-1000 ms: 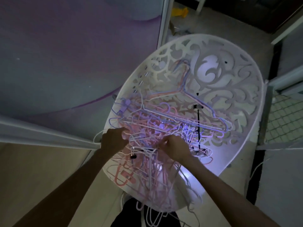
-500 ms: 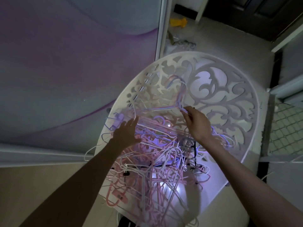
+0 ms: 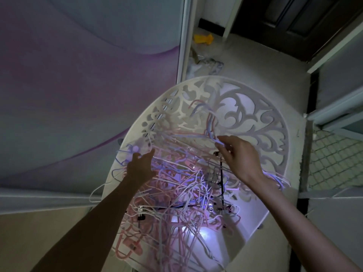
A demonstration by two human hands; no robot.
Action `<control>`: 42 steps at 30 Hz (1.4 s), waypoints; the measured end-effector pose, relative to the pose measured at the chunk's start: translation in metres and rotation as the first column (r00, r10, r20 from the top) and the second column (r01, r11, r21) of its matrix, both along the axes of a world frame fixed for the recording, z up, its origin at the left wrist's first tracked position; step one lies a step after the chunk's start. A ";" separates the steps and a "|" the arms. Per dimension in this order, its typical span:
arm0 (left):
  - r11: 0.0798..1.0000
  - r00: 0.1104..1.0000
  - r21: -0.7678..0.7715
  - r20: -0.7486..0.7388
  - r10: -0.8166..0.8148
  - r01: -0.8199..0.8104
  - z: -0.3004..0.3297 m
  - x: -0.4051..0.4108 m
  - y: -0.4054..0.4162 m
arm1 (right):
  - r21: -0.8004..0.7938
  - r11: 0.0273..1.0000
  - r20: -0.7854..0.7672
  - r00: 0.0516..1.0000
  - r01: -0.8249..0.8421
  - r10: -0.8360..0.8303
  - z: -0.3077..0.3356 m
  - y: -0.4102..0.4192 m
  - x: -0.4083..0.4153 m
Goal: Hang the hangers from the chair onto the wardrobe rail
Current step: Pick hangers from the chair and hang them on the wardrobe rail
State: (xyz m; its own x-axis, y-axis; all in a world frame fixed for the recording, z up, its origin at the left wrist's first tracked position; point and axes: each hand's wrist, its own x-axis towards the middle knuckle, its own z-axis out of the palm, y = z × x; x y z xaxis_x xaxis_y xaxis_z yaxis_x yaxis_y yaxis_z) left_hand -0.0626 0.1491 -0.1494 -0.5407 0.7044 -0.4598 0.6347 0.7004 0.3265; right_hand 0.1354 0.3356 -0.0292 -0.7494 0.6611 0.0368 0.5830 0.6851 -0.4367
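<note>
Several tangled hangers (image 3: 182, 185) may drag off the chair (image 3: 261, 122): right hand (image 3: 238, 158) pinches a hook, left hand (image 3: 142, 167) splayed, empty.

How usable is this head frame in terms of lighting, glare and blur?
Head view: the room is dim, with one bright violet-white glare patch on the chair seat near the bottom; the hangers nearest the left hand and right hand smear with motion blur; wide-angle distortion bends the wardrobe door edge; the far floor stays murky.
</note>
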 end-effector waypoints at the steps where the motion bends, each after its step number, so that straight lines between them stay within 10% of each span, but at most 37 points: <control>1: 1.000 1.000 -0.011 0.001 0.009 -0.009 0.003 -0.001 0.000 | -0.041 0.999 0.015 1.000 -0.020 0.021 0.002 0.000 0.002; 17: 0.981 0.980 0.173 -0.192 -0.052 0.086 0.004 -0.003 0.004 | -0.255 0.958 0.052 0.992 0.127 -0.117 0.039 0.013 0.035; 21: 0.999 0.999 -0.005 0.017 -0.044 0.044 0.016 -0.007 0.007 | -0.386 0.915 0.019 0.993 0.118 -0.120 0.048 0.008 0.033; 28: 0.939 0.972 0.255 0.104 0.209 -0.229 0.023 -0.003 0.012 | -0.650 0.744 -0.020 0.975 0.156 -0.221 0.039 0.002 0.002; 30: 0.860 0.866 0.223 0.327 0.378 -0.459 0.037 0.006 0.020 | -0.714 0.676 -0.006 0.964 0.182 -0.265 0.021 -0.016 -0.017; 32: 0.740 0.481 0.000 0.760 0.437 -0.673 0.054 0.018 0.031 | -0.805 0.554 0.014 0.941 0.211 -0.337 0.005 -0.037 -0.031; 35: 0.718 0.104 -0.146 0.951 0.291 -0.680 0.067 0.021 0.043 | -0.857 0.477 0.027 0.941 0.196 -0.337 -0.011 -0.058 -0.036; 37: 0.732 0.016 -0.207 0.958 0.286 -0.648 0.079 0.019 0.047 | -0.862 0.477 0.033 0.958 0.172 -0.286 -0.015 -0.061 -0.032; 42: 0.799 0.110 -0.219 0.936 0.334 -0.560 0.084 0.023 0.038 | -0.866 0.487 0.050 0.989 0.112 -0.139 -0.010 -0.057 -0.014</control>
